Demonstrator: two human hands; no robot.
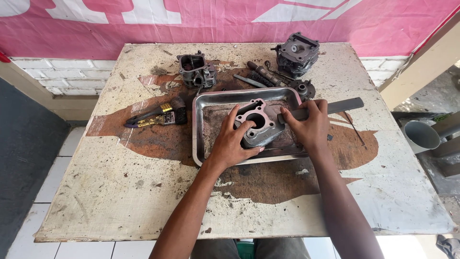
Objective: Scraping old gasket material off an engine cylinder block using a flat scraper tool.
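A cylinder block [257, 125] lies in a steel tray [199, 129] at the middle of a worn bench [120, 192], its gasket face turned up and toward the far side. The left hand [232, 141] steadies the block from the near left, fingers [249, 126] spread over its top edge and finned side, thumb low against the fins. The right hand [309, 124] holds a flat dark file [342, 105], fingers wrapped around the blade close to its working end, the tip resting at the right edge of the gasket face; the long end juts to the right past the tray rim.

To do this step well, the blade wants to lie flat on the face, so that it does not dig at the rim of the bore. The left hand's grip looks sound for bracing the block against sliding in the tray.

A brush [158, 115] lies left of the tray; an engine part [196, 70] stands far left, another [297, 53] far right, with small tools [261, 74] between them.
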